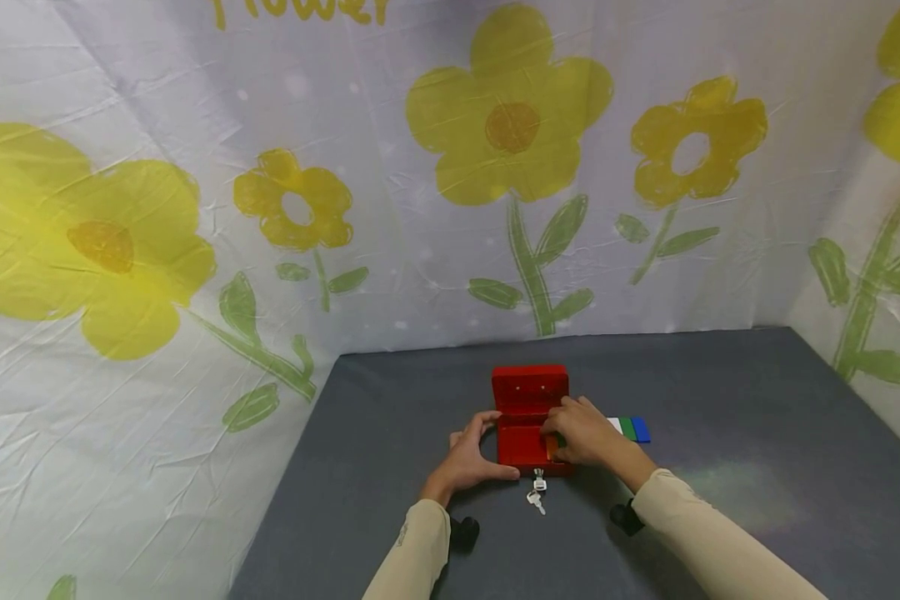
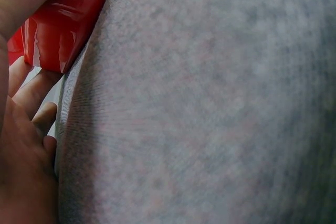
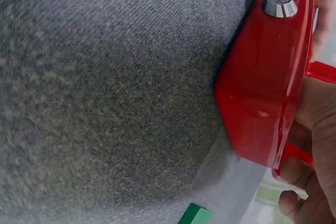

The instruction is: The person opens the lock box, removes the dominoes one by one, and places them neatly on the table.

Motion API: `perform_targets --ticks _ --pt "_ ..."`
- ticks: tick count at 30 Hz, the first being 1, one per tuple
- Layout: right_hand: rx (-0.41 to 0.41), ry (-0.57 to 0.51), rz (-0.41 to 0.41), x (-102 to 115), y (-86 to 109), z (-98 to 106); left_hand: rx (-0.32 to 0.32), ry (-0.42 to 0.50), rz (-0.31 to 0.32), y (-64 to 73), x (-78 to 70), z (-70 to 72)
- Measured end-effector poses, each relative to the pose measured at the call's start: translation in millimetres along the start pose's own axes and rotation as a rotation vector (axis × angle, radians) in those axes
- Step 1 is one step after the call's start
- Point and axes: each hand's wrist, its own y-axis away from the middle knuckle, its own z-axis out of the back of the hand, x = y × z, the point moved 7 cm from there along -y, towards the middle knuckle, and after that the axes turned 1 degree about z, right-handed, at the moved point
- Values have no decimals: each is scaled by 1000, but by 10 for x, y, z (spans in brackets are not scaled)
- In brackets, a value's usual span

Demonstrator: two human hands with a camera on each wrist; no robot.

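Note:
A red cash box (image 1: 523, 446) lies on the table with its lid (image 1: 528, 387) tipped up at the back. My left hand (image 1: 468, 458) grips its left side, thumb at the front corner and fingers toward the hinge. In the front lock (image 3: 280, 4) sits a key, and a second key (image 1: 536, 501) hangs from it over the table. My right hand (image 1: 581, 431) reaches into the right part of the box, fingers bent down inside. A small orange patch (image 1: 552, 448) shows beside those fingers; I cannot tell whether they hold it.
Right of the box, partly behind my right hand, white, green (image 1: 627, 429) and blue (image 1: 641, 430) pieces lie side by side. The dark grey table (image 1: 390, 417) ends at the back against a white cloth (image 1: 397, 275) printed with yellow flowers.

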Motion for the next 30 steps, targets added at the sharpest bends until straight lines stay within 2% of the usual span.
perform_targets --ticks 10,20,30 --pt "-12 6 -2 35 11 7 -1 5 8 17 -14 9" --pt "31 22 -63 -1 -5 -33 -4 -8 0 1 -12 2" --pt "45 10 -63 -5 -11 -64 -6 -2 9 14 -13 11"
